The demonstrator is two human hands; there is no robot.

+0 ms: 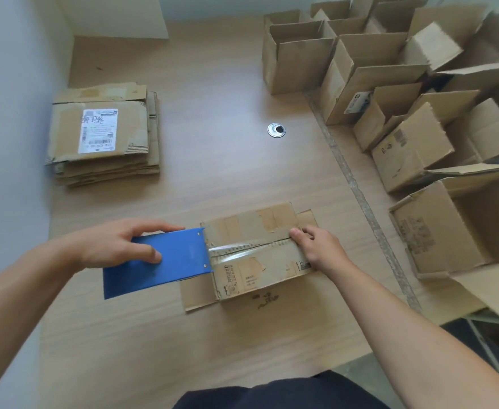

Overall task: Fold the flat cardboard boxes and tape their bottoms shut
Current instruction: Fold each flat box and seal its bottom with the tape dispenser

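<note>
Labels and writing
- The stack of flat boxes point(103, 137) lies near the left edge of the table point(212, 93). Its top sheet carries one white shipping label point(97, 131) with barcodes and dark handwritten marks; the print is too small to read.
- The box point(251, 276) under your hands sits near the front edge, right of centre, its bottom flaps closed and facing up. It bears black printed symbols and text blocks, and scribbled handwriting on the front flap; none of it is legible.
- One of the folded boxes point(301, 57) crowding the right edge shows a small dark-and-white label; others show printed symbols. You cannot read these.

Counts
- One blue tape dispenser point(156, 264), one strip of clear tape point(236, 251), one box in work, one flat stack, one round metal grommet point(276, 130) near the table's middle.
- About ten folded boxes stand open-topped; they overlap, so the exact count cannot be told.

Hands
- Your left hand point(115, 243) grips the dispenser, thumb on its top face, fingers curled over its far edge, just left of the box.
- Your right hand point(319, 249) grips nothing; its fingertips press down on the tape at the right end of the centre seam
- The tape spans the seam between both hands
</note>
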